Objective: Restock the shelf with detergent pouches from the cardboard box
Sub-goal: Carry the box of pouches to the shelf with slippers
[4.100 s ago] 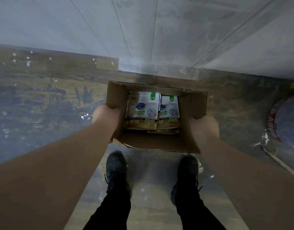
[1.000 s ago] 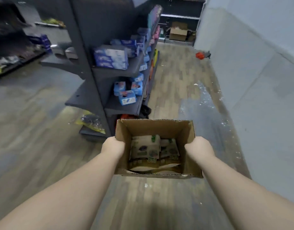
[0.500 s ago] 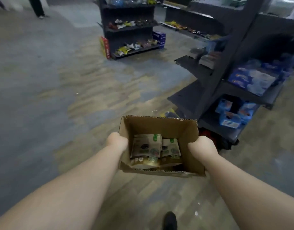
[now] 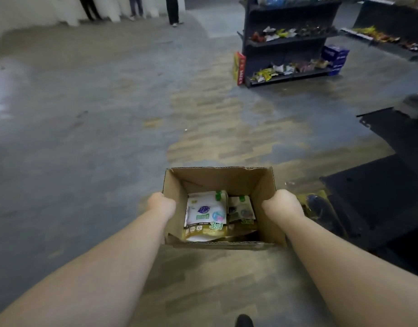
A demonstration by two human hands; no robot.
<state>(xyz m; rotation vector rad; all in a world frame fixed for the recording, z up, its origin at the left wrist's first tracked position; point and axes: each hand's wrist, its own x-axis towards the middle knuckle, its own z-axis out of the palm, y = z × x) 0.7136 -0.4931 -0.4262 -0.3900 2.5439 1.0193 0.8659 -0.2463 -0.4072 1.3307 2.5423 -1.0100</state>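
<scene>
An open brown cardboard box (image 4: 217, 179) is carried in front of me, above the floor. My left hand (image 4: 162, 205) grips its left wall and my right hand (image 4: 282, 205) grips its right wall. Inside lie white and gold detergent pouches (image 4: 206, 214) with green caps; a second pouch (image 4: 242, 212) lies in shadow to the right. A dark shelf unit (image 4: 377, 185) with bare lower boards juts in at the right edge.
A dark shelf rack (image 4: 288, 38) with snack packets stands ahead on the right, a red box (image 4: 239, 68) leaning at its end. The legs of several people (image 4: 173, 10) stand by the far wall. Worn wood-pattern floor (image 4: 108, 114) spreads ahead and left.
I lifted the box off the floor by the wall and turned left with it. The shelf with blue packs has slid out of view to the right; the far rack now lies ahead.
</scene>
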